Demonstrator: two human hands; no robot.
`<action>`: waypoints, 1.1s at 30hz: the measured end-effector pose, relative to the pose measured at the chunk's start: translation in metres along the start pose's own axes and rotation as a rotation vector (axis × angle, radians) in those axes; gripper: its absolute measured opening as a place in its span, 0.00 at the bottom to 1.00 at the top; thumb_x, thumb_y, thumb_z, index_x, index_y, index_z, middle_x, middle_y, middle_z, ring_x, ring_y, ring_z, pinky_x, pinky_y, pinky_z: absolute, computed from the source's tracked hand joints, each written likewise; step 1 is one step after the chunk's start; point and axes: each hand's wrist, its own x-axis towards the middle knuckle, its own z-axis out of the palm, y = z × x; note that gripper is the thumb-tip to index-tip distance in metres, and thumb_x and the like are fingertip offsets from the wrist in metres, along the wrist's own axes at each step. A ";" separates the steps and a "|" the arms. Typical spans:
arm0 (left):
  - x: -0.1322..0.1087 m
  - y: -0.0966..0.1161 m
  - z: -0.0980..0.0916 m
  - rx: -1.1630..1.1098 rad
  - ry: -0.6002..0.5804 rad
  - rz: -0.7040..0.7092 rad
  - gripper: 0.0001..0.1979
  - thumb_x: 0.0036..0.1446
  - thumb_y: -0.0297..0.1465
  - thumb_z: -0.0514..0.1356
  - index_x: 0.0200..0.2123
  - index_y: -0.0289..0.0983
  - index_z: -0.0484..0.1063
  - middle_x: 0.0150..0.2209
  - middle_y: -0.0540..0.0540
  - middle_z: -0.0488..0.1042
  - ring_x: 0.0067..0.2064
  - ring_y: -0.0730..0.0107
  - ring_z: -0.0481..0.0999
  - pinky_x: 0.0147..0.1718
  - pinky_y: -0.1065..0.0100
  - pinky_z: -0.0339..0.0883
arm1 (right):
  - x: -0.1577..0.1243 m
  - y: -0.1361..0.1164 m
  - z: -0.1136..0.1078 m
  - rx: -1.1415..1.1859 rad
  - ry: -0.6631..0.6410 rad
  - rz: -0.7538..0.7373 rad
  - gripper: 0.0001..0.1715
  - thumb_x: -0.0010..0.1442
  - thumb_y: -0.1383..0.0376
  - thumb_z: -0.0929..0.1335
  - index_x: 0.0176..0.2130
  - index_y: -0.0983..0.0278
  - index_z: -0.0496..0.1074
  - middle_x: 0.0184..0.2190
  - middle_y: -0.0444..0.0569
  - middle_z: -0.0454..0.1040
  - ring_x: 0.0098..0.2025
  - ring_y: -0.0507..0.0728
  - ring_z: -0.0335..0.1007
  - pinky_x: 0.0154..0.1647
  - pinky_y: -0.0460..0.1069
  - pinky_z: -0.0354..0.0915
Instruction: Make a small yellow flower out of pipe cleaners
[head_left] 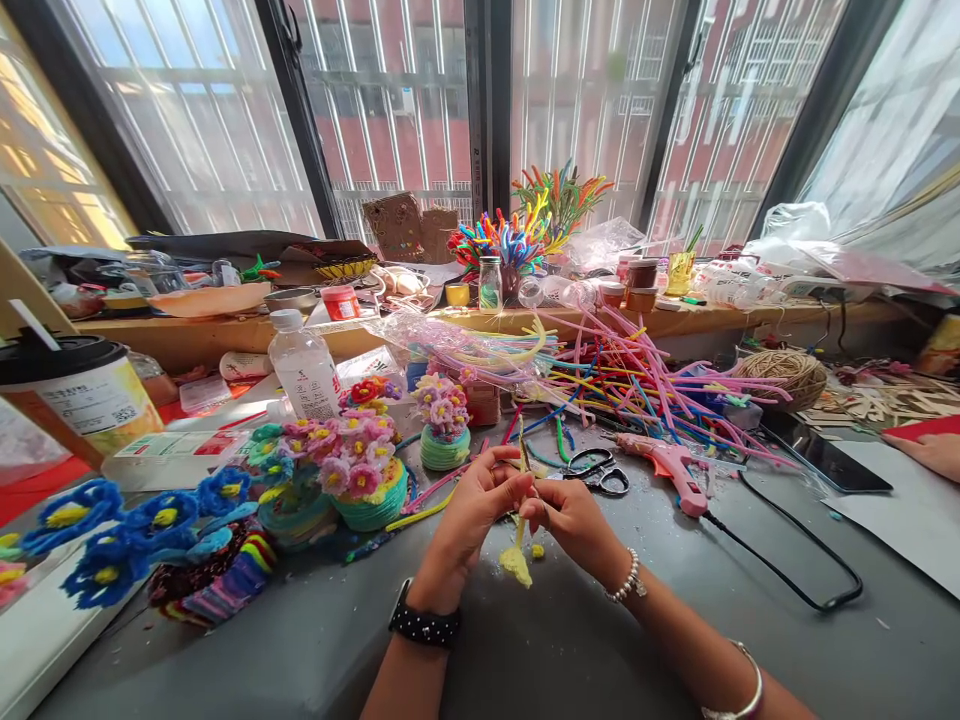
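Observation:
My left hand and my right hand meet over the grey table, with their fingertips pinched together. Between them is a pale yellow pipe cleaner; its fuzzy, wider end hangs below the fingers and a thin end sticks up above them. The fingers hide its middle part. A small yellow fuzzy piece lies on the table just under my right hand. Behind my right hand are black-handled scissors. Pink pipe-cleaner flowers in a turquoise pot stand left of my left hand.
Right of the scissors lies a pink glue gun with a black cord. Behind it spreads a heap of pipe cleaners. Blue flowers, a water bottle and a drink cup crowd the left. Another person's hand rests at far right.

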 end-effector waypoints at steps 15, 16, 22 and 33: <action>-0.003 0.005 0.003 0.119 -0.098 -0.017 0.11 0.48 0.35 0.55 0.24 0.32 0.67 0.19 0.52 0.65 0.22 0.81 0.61 0.23 0.77 0.53 | 0.001 -0.002 -0.015 -0.061 0.120 0.032 0.36 0.47 0.40 0.55 0.17 0.67 0.64 0.15 0.44 0.63 0.19 0.49 0.56 0.22 0.44 0.53; -0.003 0.005 0.003 0.122 -0.096 -0.020 0.11 0.48 0.35 0.56 0.24 0.32 0.67 0.19 0.52 0.65 0.22 0.81 0.61 0.23 0.77 0.53 | 0.001 -0.002 -0.015 -0.046 0.110 0.025 0.36 0.47 0.40 0.55 0.17 0.67 0.64 0.15 0.44 0.62 0.20 0.49 0.56 0.22 0.44 0.53; -0.002 0.005 0.003 0.045 -0.014 0.006 0.08 0.46 0.33 0.57 0.23 0.34 0.64 0.19 0.52 0.67 0.21 0.80 0.64 0.22 0.76 0.56 | 0.000 -0.007 -0.009 0.033 -0.032 -0.052 0.38 0.50 0.40 0.49 0.21 0.67 0.64 0.17 0.43 0.60 0.21 0.49 0.54 0.21 0.43 0.51; -0.002 0.005 0.005 0.221 0.101 0.101 0.08 0.43 0.33 0.58 0.20 0.34 0.63 0.19 0.54 0.63 0.22 0.79 0.62 0.23 0.76 0.56 | -0.002 -0.006 -0.004 -0.045 -0.117 -0.009 0.37 0.48 0.39 0.50 0.18 0.66 0.61 0.16 0.43 0.59 0.19 0.48 0.51 0.20 0.44 0.49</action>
